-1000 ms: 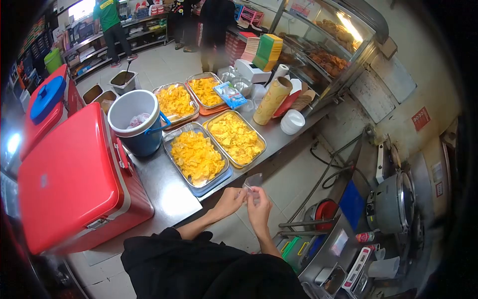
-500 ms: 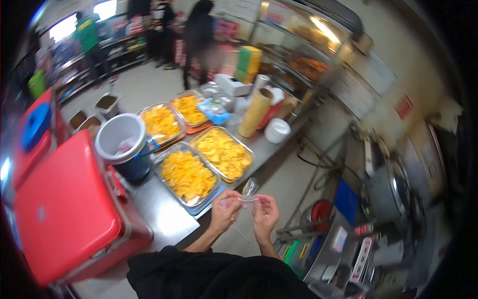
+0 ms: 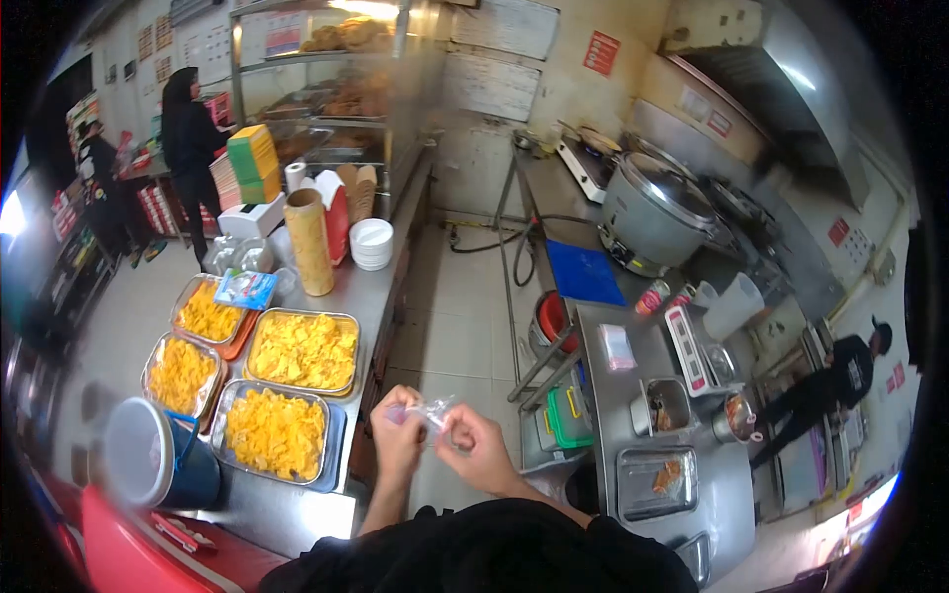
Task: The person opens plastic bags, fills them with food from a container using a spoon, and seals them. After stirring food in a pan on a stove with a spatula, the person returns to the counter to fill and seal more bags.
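Both hands are raised in front of the body, over the floor gap between two counters. My left hand (image 3: 397, 433) is closed on one side of a small clear plastic bag (image 3: 432, 411). The fingers of my right hand (image 3: 473, 445) pinch the bag's other side. Something pinkish shows at my left fingers, too small to name. To the left, trays of yellow chip-like pieces (image 3: 277, 431) stand on the steel counter (image 3: 297, 512); the nearest tray is beside my left hand.
A blue bucket (image 3: 188, 472) and red cooler (image 3: 133, 544) are at lower left. The right counter (image 3: 707, 494) holds a scale (image 3: 689, 348), a metal tray (image 3: 657, 482) and a large cooker (image 3: 657, 212). People (image 3: 191, 138) stand at back left; one person (image 3: 835, 381) is at right.
The view has swung to the right, bringing the right counter and the person there into sight. Both hands still hold the plastic, now more bunched between the fingers.
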The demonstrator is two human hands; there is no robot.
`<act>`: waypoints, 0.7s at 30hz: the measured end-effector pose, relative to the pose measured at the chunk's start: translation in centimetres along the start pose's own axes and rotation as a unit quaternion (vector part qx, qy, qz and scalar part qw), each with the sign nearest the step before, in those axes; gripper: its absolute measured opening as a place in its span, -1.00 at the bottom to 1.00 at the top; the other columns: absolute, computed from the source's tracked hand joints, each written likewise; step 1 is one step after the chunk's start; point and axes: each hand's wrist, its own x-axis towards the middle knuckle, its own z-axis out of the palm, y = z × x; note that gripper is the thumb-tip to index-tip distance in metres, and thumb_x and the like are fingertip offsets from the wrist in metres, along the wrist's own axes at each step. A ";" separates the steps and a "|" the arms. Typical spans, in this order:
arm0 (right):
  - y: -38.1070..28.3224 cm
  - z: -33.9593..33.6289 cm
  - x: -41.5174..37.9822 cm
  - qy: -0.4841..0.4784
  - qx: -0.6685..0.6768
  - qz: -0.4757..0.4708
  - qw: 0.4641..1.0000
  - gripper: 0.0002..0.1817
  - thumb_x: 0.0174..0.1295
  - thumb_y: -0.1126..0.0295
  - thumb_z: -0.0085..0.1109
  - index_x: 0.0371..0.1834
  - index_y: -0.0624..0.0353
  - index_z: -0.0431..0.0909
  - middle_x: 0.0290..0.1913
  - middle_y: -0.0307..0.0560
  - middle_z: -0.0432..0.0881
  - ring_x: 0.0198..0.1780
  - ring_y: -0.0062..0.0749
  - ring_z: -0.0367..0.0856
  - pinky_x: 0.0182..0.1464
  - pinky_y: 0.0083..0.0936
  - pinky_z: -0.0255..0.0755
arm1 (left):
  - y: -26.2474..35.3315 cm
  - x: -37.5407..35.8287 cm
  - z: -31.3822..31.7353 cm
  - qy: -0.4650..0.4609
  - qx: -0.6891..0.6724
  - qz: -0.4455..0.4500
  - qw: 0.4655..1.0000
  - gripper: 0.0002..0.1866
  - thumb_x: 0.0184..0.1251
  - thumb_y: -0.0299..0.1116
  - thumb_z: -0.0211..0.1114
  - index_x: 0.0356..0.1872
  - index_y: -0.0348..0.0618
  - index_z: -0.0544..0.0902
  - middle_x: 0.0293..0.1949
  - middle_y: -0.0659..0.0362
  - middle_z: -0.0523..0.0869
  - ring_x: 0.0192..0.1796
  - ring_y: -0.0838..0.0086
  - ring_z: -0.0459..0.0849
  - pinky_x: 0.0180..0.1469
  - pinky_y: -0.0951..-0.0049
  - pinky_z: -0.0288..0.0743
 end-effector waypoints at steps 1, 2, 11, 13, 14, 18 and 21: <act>1.1 0.5 0.2 0.092 0.052 -0.010 0.994 -0.78 -0.04 0.67 0.08 -0.48 0.14 0.26 -0.45 -0.31 0.40 -0.47 -0.81 0.36 -0.45 -0.81 0.28 | -1.1 0.2 2.1 0.043 0.083 0.091 0.991 -0.87 -0.08 -0.67 -0.03 -0.64 -0.21 0.28 -0.58 0.28 0.35 -0.54 0.72 0.26 -0.56 0.70 0.14; 1.6 0.5 0.5 0.104 0.050 -0.004 0.993 -0.78 -0.04 0.67 0.08 -0.48 0.14 0.26 -0.45 -0.31 0.40 -0.47 -0.81 0.36 -0.45 -0.81 0.28 | -2.4 0.6 3.5 0.067 0.109 0.141 0.982 -0.88 -0.08 -0.67 -0.04 -0.64 -0.21 0.29 -0.58 0.29 0.34 -0.52 0.71 0.26 -0.50 0.67 0.17; 4.8 -10.5 -1.3 0.456 0.025 -0.109 0.883 -0.72 -0.07 0.68 0.15 -0.52 0.16 0.21 -0.51 -0.33 0.30 -0.47 -0.76 0.26 -0.45 -0.78 0.19 | -9.9 0.9 16.1 -0.048 0.056 0.156 0.985 -0.78 0.05 -0.65 0.15 -0.53 -0.20 0.26 -0.53 0.21 0.35 -0.50 0.65 0.26 -0.47 0.64 0.19; 5.1 -14.6 -1.8 0.511 -0.078 -0.127 0.846 -0.69 -0.07 0.66 0.19 -0.54 0.15 0.19 -0.53 -0.33 0.25 -0.51 -0.74 0.19 -0.48 -0.77 0.13 | -13.4 -0.9 18.6 -0.087 0.122 0.174 0.973 -0.76 0.04 -0.66 0.15 -0.53 -0.20 0.23 -0.52 0.18 0.34 -0.48 0.62 0.27 -0.46 0.62 0.19; 4.3 -17.6 -1.5 0.608 -0.175 -0.144 0.761 -0.66 -0.09 0.61 0.24 -0.57 0.16 0.17 -0.56 -0.29 0.23 -0.54 -0.63 0.15 -0.51 -0.68 0.07 | -14.7 -1.4 19.9 -0.120 0.179 0.201 0.956 -0.74 0.03 -0.68 0.16 -0.54 -0.20 0.21 -0.51 0.15 0.32 -0.46 0.60 0.27 -0.46 0.61 0.20; 6.3 -22.8 -3.5 0.677 -0.223 -0.149 0.685 -0.55 -0.10 0.53 0.32 -0.65 0.13 0.09 -0.62 -0.21 0.12 -0.58 -0.42 0.06 -0.54 -0.54 0.00 | -17.5 -2.1 24.4 -0.160 0.153 0.186 0.957 -0.74 0.01 -0.67 0.17 -0.52 -0.21 0.23 -0.52 0.14 0.32 -0.44 0.54 0.28 -0.47 0.56 0.20; 8.8 -26.7 -6.1 0.685 -0.240 -0.103 0.680 -0.61 -0.06 0.57 0.26 -0.66 0.14 0.13 -0.60 -0.18 0.20 -0.58 -0.42 0.13 -0.54 -0.53 0.05 | -19.6 -3.3 27.7 -0.201 0.205 0.231 0.930 -0.80 -0.06 -0.70 0.16 -0.48 -0.25 0.31 -0.44 0.07 0.37 -0.35 0.40 0.37 -0.41 0.49 0.28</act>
